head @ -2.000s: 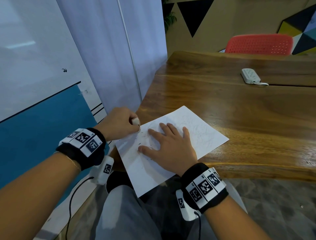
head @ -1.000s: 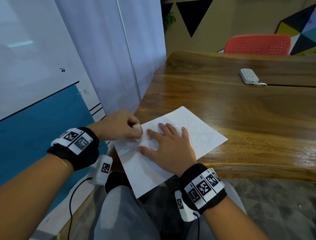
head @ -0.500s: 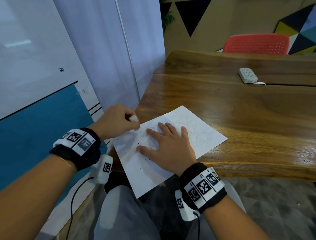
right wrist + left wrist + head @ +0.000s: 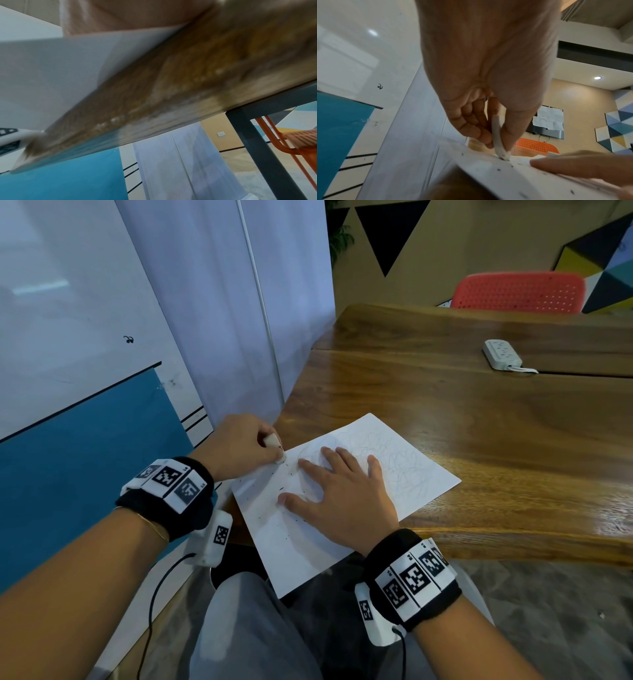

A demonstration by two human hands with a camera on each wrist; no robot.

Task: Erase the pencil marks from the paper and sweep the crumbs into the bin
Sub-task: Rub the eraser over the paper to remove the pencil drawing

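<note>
Wooden tabletop (image 4: 479,446) beside a white-and-blue wall, red chair (image 4: 519,291) at its far edge, white power strip (image 4: 501,358) well off toward the far right. Sheet of paper (image 4: 404,470) at the near left corner, skewed, its near portion hanging past the near edge over the lap. Faint pencil scribbles (image 4: 400,463) across the far half; dark eraser crumbs (image 4: 282,487) scattered over the left part.

Left hand (image 4: 239,448) clamped on a white eraser (image 4: 499,143) between thumb and fingers, tip down on the sheet close to its left edge. Right hand (image 4: 342,498) spread flat, fingers straight, pinning the paper mid-sheet just beside the eraser. No bin in view.

Erasing step, judged early: most scribbles untouched under and beyond the right hand. For doing it well:
- Short strokes directed away from the pinning hand, so the sheet stays taut rather than buckling.
- Light, even pressure (thin paper over an edge creases readily).
- Pinning hand shifted ahead of each fresh patch, kept close to the eraser.
- Overhanging portion avoided, nothing firm beneath it.
- Crumbs kept on the sheet for the sweep to come.
</note>
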